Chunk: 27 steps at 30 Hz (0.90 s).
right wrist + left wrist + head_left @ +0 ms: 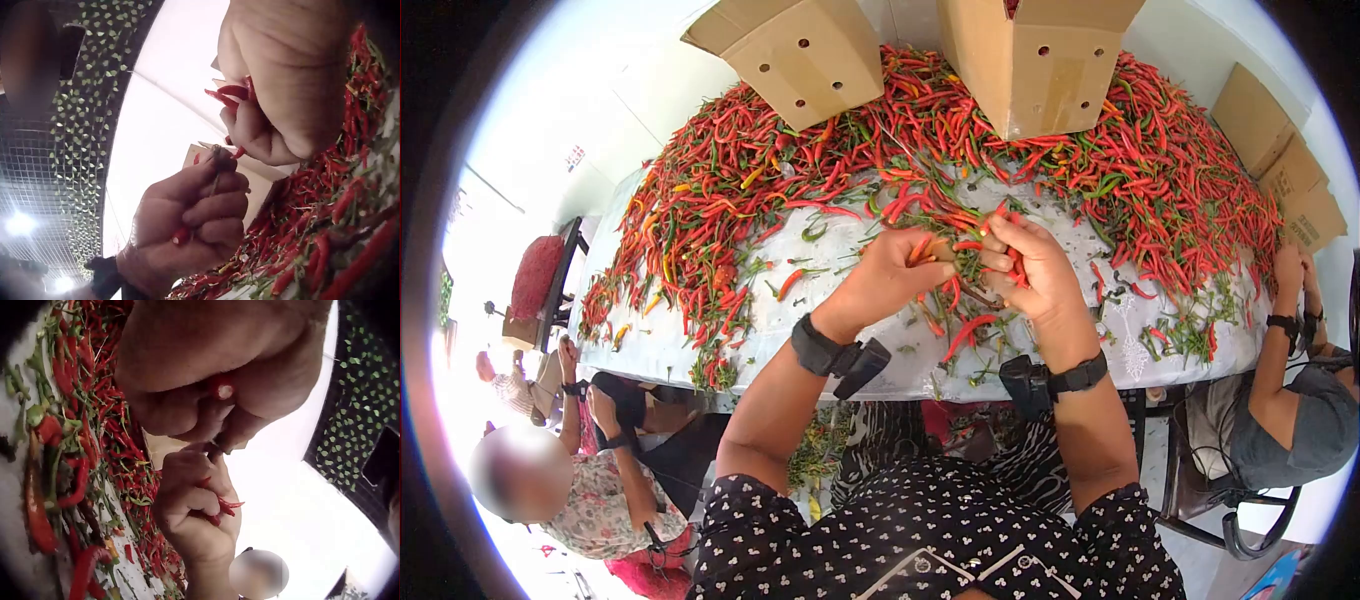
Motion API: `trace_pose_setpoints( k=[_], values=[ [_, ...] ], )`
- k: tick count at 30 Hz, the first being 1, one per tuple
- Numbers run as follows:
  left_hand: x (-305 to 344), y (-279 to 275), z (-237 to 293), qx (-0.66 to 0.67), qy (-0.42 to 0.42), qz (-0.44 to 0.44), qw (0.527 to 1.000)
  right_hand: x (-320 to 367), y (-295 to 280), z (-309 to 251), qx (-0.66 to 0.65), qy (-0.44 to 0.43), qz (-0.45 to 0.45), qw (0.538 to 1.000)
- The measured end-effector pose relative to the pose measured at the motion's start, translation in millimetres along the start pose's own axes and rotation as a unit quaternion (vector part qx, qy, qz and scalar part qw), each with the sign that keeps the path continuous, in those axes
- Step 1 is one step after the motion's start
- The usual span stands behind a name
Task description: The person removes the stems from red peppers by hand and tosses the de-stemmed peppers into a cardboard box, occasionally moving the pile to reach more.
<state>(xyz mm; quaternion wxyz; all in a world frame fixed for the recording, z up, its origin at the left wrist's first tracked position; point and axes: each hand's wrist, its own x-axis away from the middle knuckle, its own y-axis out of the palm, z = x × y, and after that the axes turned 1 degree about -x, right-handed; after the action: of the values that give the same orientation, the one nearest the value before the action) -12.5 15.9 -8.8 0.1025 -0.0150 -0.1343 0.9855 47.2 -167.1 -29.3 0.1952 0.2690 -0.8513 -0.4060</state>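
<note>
Over the table, my left hand (pixel 887 277) curls round a few red chili peppers (pixel 919 250), one showing a pale stemless end (pixel 224 392) in the left wrist view. Its thumb and fingertips pinch a green stem (pixel 215 181) in the right wrist view. My right hand (pixel 1040 268) is close beside it, fingertips meeting the left's. Pointed red chilies (pixel 230 97) stick out from the right hand's curled fingers. More chilies and loose green stems lie on the table just below both hands.
A large heap of red chilies (pixel 1170 170) covers the back of the white-covered table (pixel 1135 345). Two cardboard boxes (pixel 800 65) stand behind and on the heap. Seated people are at the left and right edges. A small pile of stems (pixel 1195 325) lies front right.
</note>
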Motion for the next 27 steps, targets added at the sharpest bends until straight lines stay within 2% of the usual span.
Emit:
trace_pose_setpoints(
  k=[1, 3, 5, 7, 9, 11, 13, 15, 17, 19, 20, 21, 23, 25, 26, 27],
  values=[
    [1.2, -3.9, -0.2, 0.000, 0.001, 0.001, 1.000, 0.7, -0.7, -1.9, 0.001, 0.000, -0.001, 1.000],
    [5.4, -17.3, 0.3, -0.114, -0.016, 0.025, 0.993, 1.4, 0.9, -4.0, 0.029, -0.032, 0.018, 0.999],
    [0.7, -41.7, -1.7, -0.204, 0.011, 0.125, 0.971, 0.9, 3.2, -5.0, 0.040, -0.037, 0.024, 0.998],
    [-5.5, -69.0, 18.9, -0.193, 0.034, 0.257, 0.946, -1.2, -2.3, -3.7, 0.043, -0.040, 0.003, 0.998],
    [-13.0, -98.7, 60.9, -0.266, 0.111, 0.385, 0.877, -0.8, -3.1, -4.3, 0.046, -0.039, 0.008, 0.998],
    [-25.8, -139.4, 100.0, -0.266, 0.216, 0.460, 0.819, -0.8, -4.3, -5.0, 0.056, -0.046, 0.021, 0.997],
    [-39.2, -179.9, 145.8, -0.344, 0.329, 0.527, 0.704, -0.1, -3.7, -8.2, 0.059, -0.049, 0.020, 0.997],
    [-47.6, -212.3, 190.6, -0.416, 0.377, 0.570, 0.600, 0.7, -4.3, -10.8, 0.048, -0.047, 0.039, 0.997],
    [-34.1, -249.0, 237.3, -0.444, 0.371, 0.385, 0.719, 0.7, -4.7, -14.8, 0.050, -0.056, 0.042, 0.996],
    [-134.2, -330.6, 209.9, -0.603, 0.382, 0.535, 0.452, 2.6, -5.9, -17.3, 0.053, -0.056, 0.045, 0.996],
    [-126.7, -302.2, 201.6, -0.635, 0.233, 0.504, 0.537, 2.6, -6.1, -19.6, 0.041, -0.068, 0.040, 0.996],
    [-127.1, -260.0, 180.7, -0.622, 0.258, 0.590, 0.447, 2.5, -5.6, -22.5, 0.028, -0.082, 0.034, 0.996],
    [-121.3, -241.0, 173.3, -0.632, 0.421, 0.473, 0.446, 4.1, -5.3, -27.2, 0.021, -0.089, 0.056, 0.994],
    [-138.1, -202.5, 130.6, -0.576, 0.391, 0.526, 0.489, 5.2, -10.8, -29.8, -0.002, -0.085, 0.035, 0.996],
    [-117.1, -157.7, 110.0, -0.601, 0.285, 0.378, 0.644, 3.4, -15.5, -29.4, -0.027, -0.085, 0.016, 0.996],
    [-89.6, -103.1, 107.2, -0.712, 0.248, 0.240, 0.612, 3.6, -17.1, -29.9, -0.028, -0.084, 0.019, 0.996]
  ],
)
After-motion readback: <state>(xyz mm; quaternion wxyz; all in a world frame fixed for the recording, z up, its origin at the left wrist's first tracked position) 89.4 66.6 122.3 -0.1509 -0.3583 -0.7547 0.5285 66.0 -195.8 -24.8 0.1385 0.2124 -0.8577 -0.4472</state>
